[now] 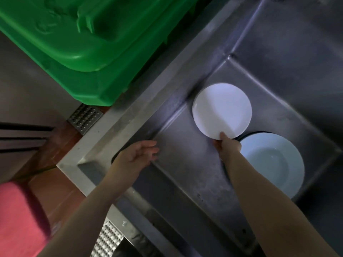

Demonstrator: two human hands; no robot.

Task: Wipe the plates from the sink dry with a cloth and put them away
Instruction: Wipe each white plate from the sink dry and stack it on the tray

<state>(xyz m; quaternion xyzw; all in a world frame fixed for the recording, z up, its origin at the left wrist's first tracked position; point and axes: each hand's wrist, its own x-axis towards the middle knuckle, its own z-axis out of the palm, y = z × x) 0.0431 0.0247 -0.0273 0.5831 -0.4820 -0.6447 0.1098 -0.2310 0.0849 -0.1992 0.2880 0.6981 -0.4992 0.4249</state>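
Right hand point(227, 145) pinches the near rim of the small white plate point(221, 110), thumb on top, fingers under. The plate is tilted up, and I can't tell whether its far edge is touching the sink's point(185, 182) left wall or just clear of it. Left hand point(137, 154) is empty, fingers loosely extended, hovering at the sink's left wall, apart from the plate.

Just beside the right wrist, a larger deep white plate point(274, 164) sits flat on the sink floor, untouched, with something dark-rimmed under it that I can't make out.

Status, as a judgement: early. The first plate is only being picked up; no wiping has started and nothing is visibly put away. At least one more plate is left in the sink.

No cloth in either hand. A pink fabric point(20, 217) sits at lower left, outside the sink, and may be the cloth, but I can't confirm that. The green plastic bin point(83, 43) beyond the sink edge is not involved. Storage spot is not in view.
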